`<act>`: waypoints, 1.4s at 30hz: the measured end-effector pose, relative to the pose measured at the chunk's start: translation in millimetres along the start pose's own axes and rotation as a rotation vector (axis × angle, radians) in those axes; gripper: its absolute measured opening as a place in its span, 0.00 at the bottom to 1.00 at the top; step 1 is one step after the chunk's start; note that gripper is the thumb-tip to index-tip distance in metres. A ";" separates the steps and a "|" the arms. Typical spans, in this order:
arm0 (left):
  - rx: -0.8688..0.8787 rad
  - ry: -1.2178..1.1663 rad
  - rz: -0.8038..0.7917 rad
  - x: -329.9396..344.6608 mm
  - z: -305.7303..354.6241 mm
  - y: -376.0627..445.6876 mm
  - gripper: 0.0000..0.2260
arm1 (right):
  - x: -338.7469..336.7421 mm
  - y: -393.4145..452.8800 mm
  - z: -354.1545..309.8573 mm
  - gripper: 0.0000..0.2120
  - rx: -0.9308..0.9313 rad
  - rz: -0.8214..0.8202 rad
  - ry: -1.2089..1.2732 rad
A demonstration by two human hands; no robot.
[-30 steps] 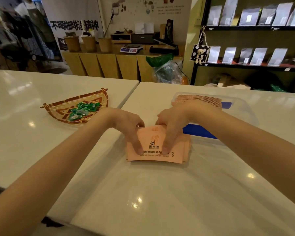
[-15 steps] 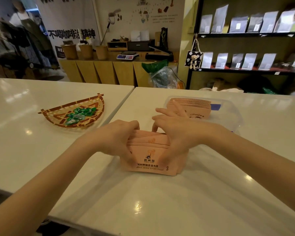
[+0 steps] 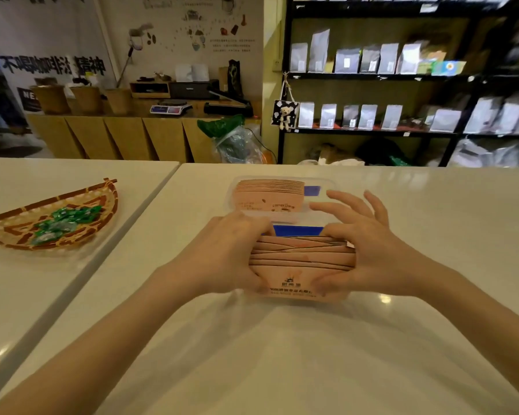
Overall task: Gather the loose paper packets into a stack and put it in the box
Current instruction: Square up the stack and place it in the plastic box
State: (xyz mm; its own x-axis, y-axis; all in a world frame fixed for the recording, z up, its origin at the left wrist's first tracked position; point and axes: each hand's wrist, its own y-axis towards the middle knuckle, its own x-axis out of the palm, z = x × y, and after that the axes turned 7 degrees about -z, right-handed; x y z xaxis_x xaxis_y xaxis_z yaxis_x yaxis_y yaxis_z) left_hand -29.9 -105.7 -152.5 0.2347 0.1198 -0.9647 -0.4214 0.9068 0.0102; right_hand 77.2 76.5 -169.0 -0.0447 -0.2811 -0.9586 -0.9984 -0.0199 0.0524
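Note:
A stack of pink paper packets (image 3: 301, 259) stands on edge on the white table, its top edges uneven. My left hand (image 3: 225, 253) clasps the stack's left side and my right hand (image 3: 369, 250) clasps its right side, with the upper fingers of the right hand spread. Right behind the stack sits a clear plastic box (image 3: 327, 182) with a blue bottom. A row of the same pink packets (image 3: 268, 194) fills the box's left part.
A woven bamboo tray (image 3: 72, 202) with green wrapped candies lies on the neighbouring table at the left; a seam runs between the two tables. Black shelves with silver bags stand behind at the right, a wooden counter at the back.
The packets lay flat under my fingers a second ago. Both hands have gathered them, tipped them upright and raised them toward the box.

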 end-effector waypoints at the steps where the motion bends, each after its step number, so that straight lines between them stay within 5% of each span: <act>1: 0.009 -0.021 -0.004 3.2 1.3 5.2 0.23 | 1.2 -4.5 4.0 0.18 0.024 0.023 0.034; 12: 0.064 -0.354 -0.123 33.8 17.9 36.7 0.30 | 6.2 -54.0 46.5 0.30 0.215 0.148 0.197; 20: 0.064 -0.482 -0.195 44.7 13.9 38.2 0.21 | 7.5 -70.2 57.4 0.23 0.212 0.096 0.254; 28: 0.061 -0.714 -0.158 60.0 10.8 39.6 0.22 | 14.0 -63.6 48.8 0.17 0.189 0.076 0.399; 32: 0.023 -0.848 -0.110 67.5 13.2 41.4 0.22 | 28.3 -56.4 48.8 0.26 0.316 0.156 0.339; 35: 0.015 -0.968 -0.053 69.1 15.1 40.4 0.20 | 37.3 -45.1 41.3 0.24 0.332 0.241 0.257; 42: 0.020 -0.925 -0.002 74.4 18.0 41.6 0.22 | 34.6 -52.7 43.7 0.27 0.358 0.210 0.450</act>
State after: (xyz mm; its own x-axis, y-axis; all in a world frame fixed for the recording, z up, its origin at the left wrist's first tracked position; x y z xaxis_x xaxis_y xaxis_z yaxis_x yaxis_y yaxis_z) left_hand -14.2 -51.8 -219.1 0.8450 0.3856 -0.3706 -0.4071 0.9131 0.0218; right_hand 126.8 109.7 -217.1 -0.3016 -0.6235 -0.7213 -0.9225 0.3821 0.0554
